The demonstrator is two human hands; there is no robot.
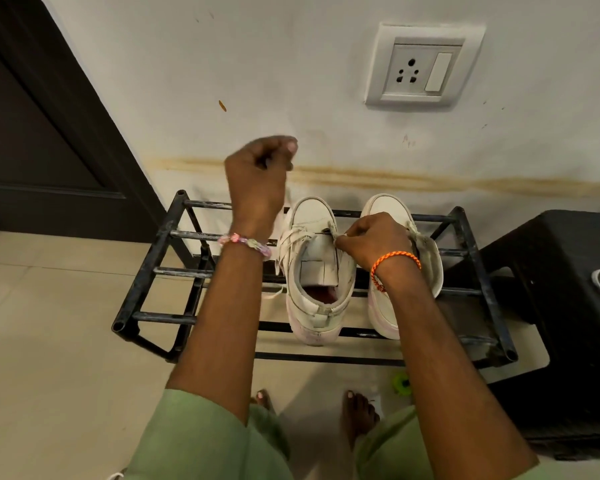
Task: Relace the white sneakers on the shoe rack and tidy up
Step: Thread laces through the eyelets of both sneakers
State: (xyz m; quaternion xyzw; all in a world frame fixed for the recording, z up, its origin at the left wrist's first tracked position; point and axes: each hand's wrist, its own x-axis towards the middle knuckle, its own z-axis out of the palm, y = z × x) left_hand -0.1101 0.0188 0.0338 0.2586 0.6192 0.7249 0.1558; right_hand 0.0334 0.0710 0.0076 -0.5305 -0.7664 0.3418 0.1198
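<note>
Head view: left hand (pixel 258 174) pinches the lace (pixel 288 244) up-frame from the left sneaker (pixel 317 271), lying toe-up, while the right hand (pixel 371 242) pinches its right eyelet edge.

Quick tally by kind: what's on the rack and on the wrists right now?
Sneakers: 2, left and right, both on the rack.
Laces: 1 visible, pulled up by the left hand; the right hand pinches at the left sneaker's eyelets.
Bracelets: 2, beaded and orange.
Total: 5

1. One wide-angle camera sits on my head, facing forward and steeply down.
2. It looks closely over the shoe rack (pixel 465 292), from wall socket (pixel 425 65) to floor.
</note>
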